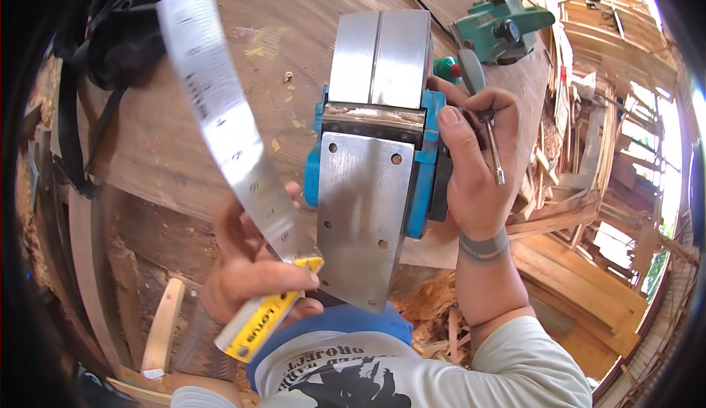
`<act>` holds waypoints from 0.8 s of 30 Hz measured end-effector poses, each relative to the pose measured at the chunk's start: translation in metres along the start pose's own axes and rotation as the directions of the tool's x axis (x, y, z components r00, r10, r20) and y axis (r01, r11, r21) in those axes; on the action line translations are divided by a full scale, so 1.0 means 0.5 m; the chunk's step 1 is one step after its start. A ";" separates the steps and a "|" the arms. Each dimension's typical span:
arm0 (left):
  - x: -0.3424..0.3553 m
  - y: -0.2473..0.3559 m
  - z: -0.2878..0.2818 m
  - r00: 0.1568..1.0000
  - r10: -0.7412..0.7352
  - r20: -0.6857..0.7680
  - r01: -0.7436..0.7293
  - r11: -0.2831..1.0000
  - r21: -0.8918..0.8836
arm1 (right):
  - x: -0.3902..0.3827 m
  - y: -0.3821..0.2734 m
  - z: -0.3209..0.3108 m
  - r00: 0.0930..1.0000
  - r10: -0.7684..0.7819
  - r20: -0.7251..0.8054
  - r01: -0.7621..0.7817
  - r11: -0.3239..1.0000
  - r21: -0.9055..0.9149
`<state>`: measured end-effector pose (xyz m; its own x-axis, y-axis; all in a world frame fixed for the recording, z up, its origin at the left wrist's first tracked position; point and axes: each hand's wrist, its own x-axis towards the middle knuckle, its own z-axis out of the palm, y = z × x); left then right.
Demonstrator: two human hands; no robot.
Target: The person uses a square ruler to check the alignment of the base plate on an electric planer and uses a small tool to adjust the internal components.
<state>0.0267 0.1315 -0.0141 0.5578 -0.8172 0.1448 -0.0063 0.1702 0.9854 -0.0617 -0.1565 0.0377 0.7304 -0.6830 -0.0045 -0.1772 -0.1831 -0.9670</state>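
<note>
A blue electric planer point(359, 184) is upside down in the middle, its two-part metal sole and cutter slot facing up, its front face near my body. My right hand point(478, 158) grips the planer's right side and also has a grey-handled driver point(471, 70) in its fingers, metal tip hanging down. My left hand point(235, 279) is closed on a steel square point(213, 106) with a yellow-marked handle. The square's long blade slants up to the upper left, beside the planer; whether it touches the sole I cannot tell.
A wooden workbench point(147, 151) carries a black bag point(125, 18), a green power tool point(500, 29), a dark cord and a small green-and-red object point(446, 71). Stacked boards and scraps point(588, 276) fill the right side; wooden pieces point(163, 320) stand at lower left among shavings.
</note>
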 end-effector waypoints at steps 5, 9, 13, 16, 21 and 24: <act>0.024 -0.011 0.032 0.982 -0.054 0.183 0.054 0.999 0.002 | -0.009 0.004 -0.017 1.000 -0.002 0.000 0.002 0.999 0.038; 0.045 -0.008 0.036 0.967 -0.129 0.219 0.138 0.990 -0.027 | -0.007 0.011 -0.015 0.996 -0.066 0.061 0.060 0.993 0.102; 0.082 -0.004 0.029 0.922 -0.044 0.384 -0.017 0.988 0.154 | -0.006 0.028 -0.022 0.987 -0.156 0.046 0.148 0.978 0.145; 0.077 -0.008 0.050 0.929 -0.041 0.368 -0.007 0.992 0.127 | -0.002 0.021 -0.025 0.982 -0.162 0.099 0.151 0.983 0.105; 0.066 -0.009 0.074 0.969 -0.083 0.235 0.075 0.996 0.043 | 0.003 0.015 -0.017 0.984 -0.128 0.122 0.124 0.992 0.038; 0.071 -0.001 0.073 0.964 -0.134 0.231 0.128 0.991 0.044 | 0.004 0.015 -0.019 0.987 -0.113 0.110 0.106 0.992 0.069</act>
<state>0.0164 0.0823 -0.0062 0.3470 -0.9375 0.0280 0.0287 0.0404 0.9988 -0.0681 -0.1658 0.0327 0.8141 -0.5756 0.0772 -0.0529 -0.2058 -0.9772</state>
